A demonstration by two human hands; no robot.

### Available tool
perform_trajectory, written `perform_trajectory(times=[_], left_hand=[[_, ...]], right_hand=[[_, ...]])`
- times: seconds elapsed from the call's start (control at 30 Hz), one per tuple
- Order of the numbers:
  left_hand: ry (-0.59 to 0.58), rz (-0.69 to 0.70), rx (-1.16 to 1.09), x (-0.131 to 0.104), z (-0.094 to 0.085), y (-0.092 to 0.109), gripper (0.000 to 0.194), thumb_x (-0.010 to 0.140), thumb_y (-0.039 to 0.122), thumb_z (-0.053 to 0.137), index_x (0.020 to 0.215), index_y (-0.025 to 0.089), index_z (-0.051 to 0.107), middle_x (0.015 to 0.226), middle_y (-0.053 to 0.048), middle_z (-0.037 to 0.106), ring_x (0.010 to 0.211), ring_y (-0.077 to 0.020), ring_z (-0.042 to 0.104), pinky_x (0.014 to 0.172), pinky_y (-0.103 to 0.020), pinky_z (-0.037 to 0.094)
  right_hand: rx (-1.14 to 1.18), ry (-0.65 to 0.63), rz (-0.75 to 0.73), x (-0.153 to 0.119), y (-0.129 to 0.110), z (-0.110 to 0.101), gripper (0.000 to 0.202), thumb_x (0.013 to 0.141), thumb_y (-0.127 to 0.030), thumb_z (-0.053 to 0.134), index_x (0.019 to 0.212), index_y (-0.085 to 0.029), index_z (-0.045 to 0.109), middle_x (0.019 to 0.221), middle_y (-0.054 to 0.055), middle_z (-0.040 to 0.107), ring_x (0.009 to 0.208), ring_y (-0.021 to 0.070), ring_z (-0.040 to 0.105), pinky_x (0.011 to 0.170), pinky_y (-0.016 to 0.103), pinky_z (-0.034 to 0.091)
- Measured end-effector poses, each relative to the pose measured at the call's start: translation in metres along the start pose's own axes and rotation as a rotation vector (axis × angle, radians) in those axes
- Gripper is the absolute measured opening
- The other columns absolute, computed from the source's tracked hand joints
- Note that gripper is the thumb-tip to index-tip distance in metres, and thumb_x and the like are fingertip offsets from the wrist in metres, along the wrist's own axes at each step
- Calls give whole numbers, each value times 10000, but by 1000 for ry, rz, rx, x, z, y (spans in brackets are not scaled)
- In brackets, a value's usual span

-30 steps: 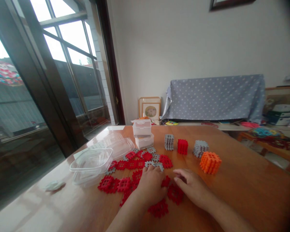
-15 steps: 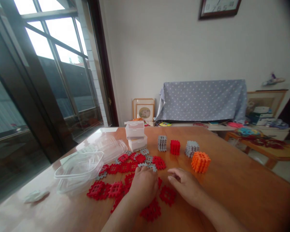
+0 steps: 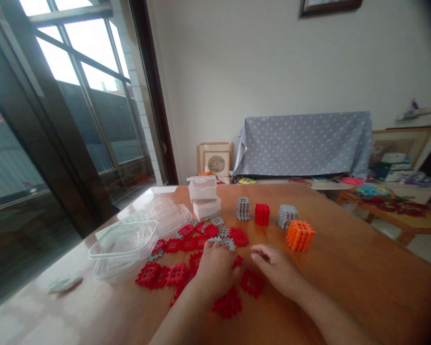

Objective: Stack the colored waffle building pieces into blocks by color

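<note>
Clear tub (image 3: 124, 244) is sitting well left of L fingers; red row (image 3: 179, 245) is running w/ long axis side to side, ending nr them. L hand (image 3: 218, 268) is lying palm-down, fingers curled, tips hidden: can't tell grip. Grey tiles (image 3: 229, 244) are lying just fwd of L fingers, L being nearer than R. Lone red tile (image 3: 252, 283) is lying betw. hands. R hand (image 3: 276, 268) is resting part-open, nothing visible in it. Orange stack (image 3: 300, 235) is standing fwd/right of R fingers.
</note>
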State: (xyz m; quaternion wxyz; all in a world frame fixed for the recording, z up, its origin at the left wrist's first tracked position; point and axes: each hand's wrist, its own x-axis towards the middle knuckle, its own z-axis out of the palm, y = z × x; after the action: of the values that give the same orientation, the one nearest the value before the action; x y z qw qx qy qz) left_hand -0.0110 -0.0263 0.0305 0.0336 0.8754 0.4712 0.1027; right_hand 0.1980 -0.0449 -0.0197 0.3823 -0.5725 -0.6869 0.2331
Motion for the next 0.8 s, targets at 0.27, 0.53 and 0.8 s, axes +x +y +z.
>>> perform_trajectory(times=[0.27,0.53,0.8], left_hand=[[269,-260,-623,17,14,-9,238,887,282,464,732,194,623,688,-35,641,663,-170,565,634,-289,320],[164,-409,-1636,20,22,-9,289,786,430,650,895,163,656,798,-41,697,715,-145,617,605,-237,332],[99,-459,-1848,20,24,-5,270,759,379,683,930,185,608,828,-27,706,751,-147,652,650,-252,360]], right_hand=[[-83,156,-40,5,6,7,479,906,-429,570,1341,-231,593,1166,82,702,1048,243,663,944,408,523],[-125,223,-98,4,-22,16,674,867,-395,636,1485,-264,401,1350,94,620,1195,255,614,953,423,540],[-101,294,-107,17,-21,19,590,832,-364,667,1387,-246,504,1255,93,671,1094,256,658,977,430,522]])
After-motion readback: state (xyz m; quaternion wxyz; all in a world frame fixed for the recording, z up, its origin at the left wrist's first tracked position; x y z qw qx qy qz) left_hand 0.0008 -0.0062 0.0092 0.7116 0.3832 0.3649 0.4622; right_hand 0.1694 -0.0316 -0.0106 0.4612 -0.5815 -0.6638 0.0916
